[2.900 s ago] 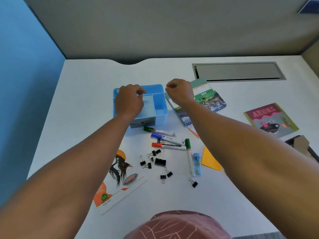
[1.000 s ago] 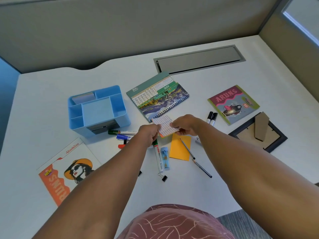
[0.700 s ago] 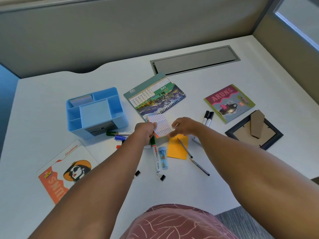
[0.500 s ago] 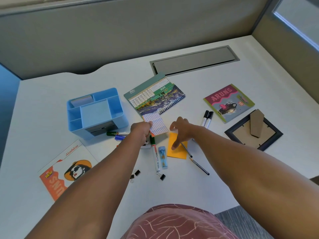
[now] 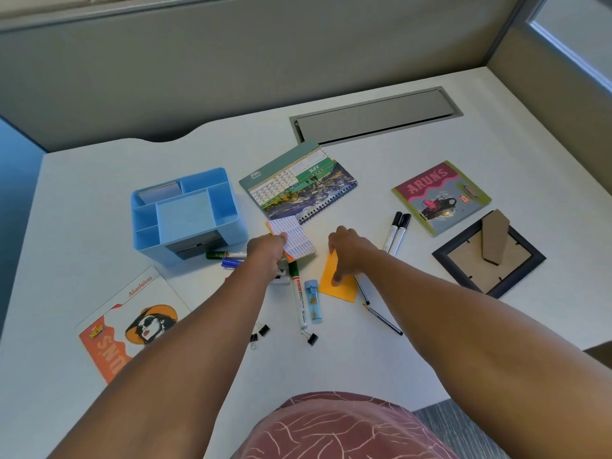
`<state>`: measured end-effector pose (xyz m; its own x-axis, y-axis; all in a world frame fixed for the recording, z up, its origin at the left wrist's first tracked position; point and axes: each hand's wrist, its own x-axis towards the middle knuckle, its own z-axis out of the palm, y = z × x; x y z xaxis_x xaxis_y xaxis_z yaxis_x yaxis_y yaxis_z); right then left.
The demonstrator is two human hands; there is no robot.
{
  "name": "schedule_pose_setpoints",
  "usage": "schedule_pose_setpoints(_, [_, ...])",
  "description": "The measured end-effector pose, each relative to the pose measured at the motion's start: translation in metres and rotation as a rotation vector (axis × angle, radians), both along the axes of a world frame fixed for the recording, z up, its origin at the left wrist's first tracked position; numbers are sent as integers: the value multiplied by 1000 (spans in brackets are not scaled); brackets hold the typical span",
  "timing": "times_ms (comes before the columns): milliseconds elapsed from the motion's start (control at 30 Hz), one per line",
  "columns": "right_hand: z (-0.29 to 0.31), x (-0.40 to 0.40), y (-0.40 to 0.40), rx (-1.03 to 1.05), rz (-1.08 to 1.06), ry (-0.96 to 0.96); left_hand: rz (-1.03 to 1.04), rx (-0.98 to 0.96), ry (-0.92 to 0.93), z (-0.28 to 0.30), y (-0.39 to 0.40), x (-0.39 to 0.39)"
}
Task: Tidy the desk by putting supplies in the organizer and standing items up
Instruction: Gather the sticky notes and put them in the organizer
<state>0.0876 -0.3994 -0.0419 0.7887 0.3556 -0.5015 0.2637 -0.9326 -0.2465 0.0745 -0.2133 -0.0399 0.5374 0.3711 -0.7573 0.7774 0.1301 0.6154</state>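
head view: the left hand (image 5: 266, 253) pinches a small white printed card with an orange back (image 5: 293, 241) by its near edge, holding it above the white desk surface (image 5: 430, 342), just right of the light blue plastic compartment organizer (image 5: 185, 213). the right hand (image 5: 347, 251) has its fingers extended downward, one fingertip pressing the orange square sticky note (image 5: 341, 286) lying flat on the desk; it grasps nothing. a green-capped white marker (image 5: 298, 293) and a pale blue transparent lead case (image 5: 313, 301) lie just left of the note. a spiral-bound desk calendar (image 5: 298, 183) lies flat behind the card. a black picture frame (image 5: 490, 256) lies face down at far right.
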Motion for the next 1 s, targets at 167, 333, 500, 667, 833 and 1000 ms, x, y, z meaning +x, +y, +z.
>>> schedule_pose_setpoints(167, [-6, 12, -8, 165, -182, 14, -16, 42, 6, 2, 0, 0])
schedule_pose_setpoints(333, [-6, 25, -19, 302, -284, -54, -46, 65, 8, 2, 1, -1])
schedule_pose_setpoints(500, [8, 38, -29, 594, -678, -94, -57, 81, -1, -1, -1, 1])
schedule_pose_setpoints(667, [15, 41, -30, 794, -991, -4, -80, 64, -39, -2, -9, 1])
schedule_pose_setpoints(833, [15, 26, -21, 895, -1099, 187, -66, -28, -115, 7, -20, -5])
schedule_pose_setpoints(1000, [6, 9, -12, 875, -1049, 188, -45, -109, -142, 12, -23, -10])
